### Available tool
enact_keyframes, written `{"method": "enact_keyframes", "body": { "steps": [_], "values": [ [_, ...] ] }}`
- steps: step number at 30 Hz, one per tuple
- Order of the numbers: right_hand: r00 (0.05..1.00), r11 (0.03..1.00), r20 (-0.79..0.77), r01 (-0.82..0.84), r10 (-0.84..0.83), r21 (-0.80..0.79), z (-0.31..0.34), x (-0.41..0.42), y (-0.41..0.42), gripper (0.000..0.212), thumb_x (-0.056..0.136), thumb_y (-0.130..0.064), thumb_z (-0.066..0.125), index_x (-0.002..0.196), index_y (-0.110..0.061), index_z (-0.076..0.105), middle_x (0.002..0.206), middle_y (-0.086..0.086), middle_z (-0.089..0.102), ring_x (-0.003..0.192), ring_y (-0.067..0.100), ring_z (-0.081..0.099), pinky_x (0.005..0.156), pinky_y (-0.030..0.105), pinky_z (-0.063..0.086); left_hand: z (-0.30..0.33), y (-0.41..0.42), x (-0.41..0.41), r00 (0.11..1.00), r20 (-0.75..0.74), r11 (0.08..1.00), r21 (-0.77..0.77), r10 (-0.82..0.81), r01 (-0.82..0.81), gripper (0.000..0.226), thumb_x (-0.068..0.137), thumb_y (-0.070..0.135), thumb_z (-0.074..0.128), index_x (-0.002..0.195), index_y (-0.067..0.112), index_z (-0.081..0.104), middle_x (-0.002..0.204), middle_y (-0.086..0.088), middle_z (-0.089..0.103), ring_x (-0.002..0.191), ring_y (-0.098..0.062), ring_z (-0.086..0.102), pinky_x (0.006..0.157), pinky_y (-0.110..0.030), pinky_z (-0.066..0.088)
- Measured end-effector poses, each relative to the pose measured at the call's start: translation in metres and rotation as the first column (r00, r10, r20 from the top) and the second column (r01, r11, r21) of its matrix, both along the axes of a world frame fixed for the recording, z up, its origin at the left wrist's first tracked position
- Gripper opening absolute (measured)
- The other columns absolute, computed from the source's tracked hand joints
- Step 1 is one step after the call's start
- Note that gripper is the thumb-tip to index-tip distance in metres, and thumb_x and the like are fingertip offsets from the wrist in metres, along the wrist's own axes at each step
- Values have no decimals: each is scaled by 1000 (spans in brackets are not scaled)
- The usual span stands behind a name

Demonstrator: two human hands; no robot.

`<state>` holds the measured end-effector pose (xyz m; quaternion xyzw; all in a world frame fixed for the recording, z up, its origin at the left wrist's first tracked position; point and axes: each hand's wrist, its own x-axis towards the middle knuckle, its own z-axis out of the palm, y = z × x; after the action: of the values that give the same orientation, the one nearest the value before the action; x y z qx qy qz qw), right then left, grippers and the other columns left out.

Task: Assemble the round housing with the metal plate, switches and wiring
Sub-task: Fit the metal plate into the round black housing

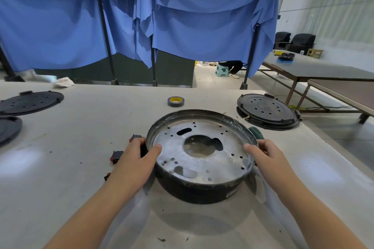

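the round housing (202, 190) sits on the bench (81, 178) right in front of the person, black-walled, with the metal plate (202, 153) seated in its top, holes and a big centre opening showing. the left hand (133, 164) clasps the left rim, thumb lying on the plate, fingers (139, 141) curled around the outside wall. the right hand (267, 157) grips the right rim the same way, thumb over the edge. small black and red switches (116, 155) lie on the bench just beside the left hand. a roll of tape (176, 101) rests further back, and a black round cover (267, 110) sits off to the right, with two more at the left edge.
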<state>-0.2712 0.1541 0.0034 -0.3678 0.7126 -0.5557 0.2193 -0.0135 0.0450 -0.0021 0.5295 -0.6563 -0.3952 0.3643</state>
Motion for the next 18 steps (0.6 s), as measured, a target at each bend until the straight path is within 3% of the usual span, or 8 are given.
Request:
{"method": "enact_keyframes", "body": {
  "steps": [5, 10, 13, 15, 18],
  "values": [
    [1000, 1000, 9, -7, 7, 10, 1, 1, 0, 14, 89, -27, 63, 99, -19, 58, 86, -4, 62, 73, 5, 59, 63, 24, 42, 1, 0, -1, 999, -28, 1000, -25, -20, 19, 12, 89, 42, 57, 99, 36, 55, 97, 17, 63, 91, 2, 57, 67, -18, 39],
    [993, 1000, 119, 25, -25, -4, 1, 0, -2, 21, 90, -35, 61, 95, -15, 61, 96, 10, 65, 91, 24, 63, 88, 42, 53, 4, 0, 1, 985, -144, 996, -40, -91, 86, 18, 92, 42, 54, 87, 34, 69, 86, 16, 71, 81, 3, 64, 69, -22, 42],
    [959, 999, 282, 38, -33, -14, 1, -4, -3, 27, 91, -31, 60, 95, -5, 61, 109, 27, 63, 103, 38, 64, 79, 36, 56, 8, -2, 2, 979, -188, 997, -45, -78, 70, 24, 95, 34, 55, 78, 29, 73, 82, 13, 72, 78, 0, 65, 73, -23, 45],
    [949, 999, 314, 34, -31, -5, 1, -5, -3, 25, 91, -30, 60, 95, -5, 61, 111, 29, 63, 102, 38, 65, 72, 32, 56, 11, -3, 3, 971, -235, 999, -7, -48, 48, 25, 94, 29, 57, 76, 26, 73, 76, 15, 73, 77, -1, 67, 75, -24, 46],
    [944, 1000, 330, 23, -17, -14, 1, -6, -4, 18, 92, -27, 59, 95, -9, 62, 107, 24, 66, 88, 29, 68, 64, 27, 56, 13, -7, 5, 957, -287, 993, 101, -34, 66, 25, 94, 31, 56, 83, 17, 74, 79, 3, 74, 79, -16, 69, 76, -31, 49]
  ]
}}
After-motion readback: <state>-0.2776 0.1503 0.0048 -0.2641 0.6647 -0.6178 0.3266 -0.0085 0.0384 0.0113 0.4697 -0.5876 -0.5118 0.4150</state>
